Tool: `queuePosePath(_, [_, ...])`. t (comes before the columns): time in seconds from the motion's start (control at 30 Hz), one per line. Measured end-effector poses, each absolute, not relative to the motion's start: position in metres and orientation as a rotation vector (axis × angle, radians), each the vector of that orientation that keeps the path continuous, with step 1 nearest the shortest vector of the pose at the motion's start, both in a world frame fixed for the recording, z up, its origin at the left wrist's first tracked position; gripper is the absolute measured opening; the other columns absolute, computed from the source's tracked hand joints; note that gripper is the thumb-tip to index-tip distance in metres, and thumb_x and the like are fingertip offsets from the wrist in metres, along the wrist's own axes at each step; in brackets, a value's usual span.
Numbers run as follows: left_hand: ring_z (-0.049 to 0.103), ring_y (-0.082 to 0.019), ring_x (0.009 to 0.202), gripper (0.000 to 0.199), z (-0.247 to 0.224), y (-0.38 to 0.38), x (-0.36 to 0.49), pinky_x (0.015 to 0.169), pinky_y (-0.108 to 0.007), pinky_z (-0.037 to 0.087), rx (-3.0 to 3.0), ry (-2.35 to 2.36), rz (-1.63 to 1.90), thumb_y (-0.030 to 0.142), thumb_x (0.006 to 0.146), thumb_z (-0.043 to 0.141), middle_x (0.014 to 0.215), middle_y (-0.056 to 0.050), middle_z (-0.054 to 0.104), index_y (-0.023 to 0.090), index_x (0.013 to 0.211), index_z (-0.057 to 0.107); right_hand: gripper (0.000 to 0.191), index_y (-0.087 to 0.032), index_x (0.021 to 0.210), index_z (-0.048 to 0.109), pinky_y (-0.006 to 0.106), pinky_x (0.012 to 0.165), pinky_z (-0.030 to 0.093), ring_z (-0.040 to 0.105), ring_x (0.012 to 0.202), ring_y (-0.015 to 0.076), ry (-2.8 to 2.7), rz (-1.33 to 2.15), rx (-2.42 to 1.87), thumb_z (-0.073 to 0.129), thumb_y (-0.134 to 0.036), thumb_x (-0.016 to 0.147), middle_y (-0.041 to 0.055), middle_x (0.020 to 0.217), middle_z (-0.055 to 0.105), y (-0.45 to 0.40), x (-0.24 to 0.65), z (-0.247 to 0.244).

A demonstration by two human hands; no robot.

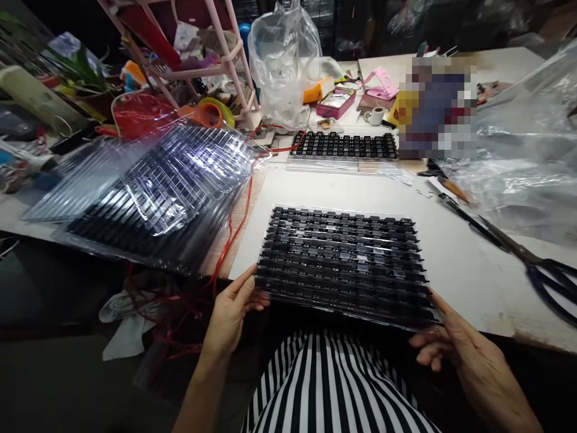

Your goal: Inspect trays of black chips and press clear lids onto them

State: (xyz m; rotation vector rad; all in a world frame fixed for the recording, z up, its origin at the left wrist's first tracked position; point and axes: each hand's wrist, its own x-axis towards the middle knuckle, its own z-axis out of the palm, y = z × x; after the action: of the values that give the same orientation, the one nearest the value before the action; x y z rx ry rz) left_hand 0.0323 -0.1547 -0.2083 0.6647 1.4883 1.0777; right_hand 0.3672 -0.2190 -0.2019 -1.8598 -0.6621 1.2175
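Note:
A clear plastic tray filled with rows of black parts [342, 261] lies at the front edge of the white board [469, 288], its near side over the edge. My left hand [234, 307] grips its near left corner between thumb and fingers. At the near right corner, my right hand [460, 343] holds the tray with the thumb on top and the fingers below, curled. Behind it, a smaller block of black parts [345, 145] sits on clear plastic near the back of the board.
Clear ribbed trays [180, 174] are stacked at the left, with red string [229, 240] beside them. Large scissors [518, 249] lie at the right, near plastic bags [532, 156]. A pink rack [234, 66] stands at the back left.

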Motion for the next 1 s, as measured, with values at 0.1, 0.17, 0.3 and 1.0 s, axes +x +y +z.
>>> queuePosePath(0.1, [0.066,-0.018,0.061,0.065,-0.206,-0.155,0.034,0.054,-0.026,0.048,0.626,1.47,1.105,0.043,0.071,0.072,0.069,-0.007,0.071,0.012,0.125,0.057,0.075,-0.019,0.14,0.043,0.028,0.042,0.047,0.059,0.046,0.0178,-0.686,1.199,-1.88,0.051,-0.064,0.08,0.0044,0.063,0.067,-0.218,0.366,-0.2])
queuePosePath(0.17, [0.065,-0.017,0.06,0.064,-0.206,-0.155,0.034,0.053,-0.025,0.047,0.611,1.449,1.116,0.042,0.071,0.072,0.07,-0.008,0.071,0.011,0.125,0.057,0.077,-0.021,0.139,0.044,0.031,0.043,0.048,0.06,0.047,0.0188,-0.693,1.19,-1.896,0.054,-0.065,0.078,0.0053,0.065,0.067,-0.218,0.369,-0.202])
queuePosePath(0.3, [0.065,-0.017,0.06,0.065,-0.204,-0.155,0.034,0.053,-0.024,0.046,0.59,1.422,1.101,0.039,0.071,0.073,0.071,-0.009,0.071,0.01,0.126,0.056,0.068,-0.029,0.133,0.051,0.038,0.048,0.049,0.062,0.053,0.0225,-0.628,1.223,-1.916,0.057,-0.064,0.075,0.0121,0.072,0.068,-0.219,0.377,-0.207])
queuePosePath(1.0, [0.065,-0.016,0.058,0.033,-0.209,-0.16,0.046,0.053,-0.023,0.047,0.602,1.457,1.228,0.042,0.079,0.063,0.066,0.0,0.068,0.024,0.098,0.043,0.059,-0.026,0.112,0.067,0.023,0.045,0.052,0.065,0.057,0.0185,-0.494,1.184,-1.706,0.079,-0.048,0.059,0.0021,0.073,0.067,-0.222,0.393,-0.211])
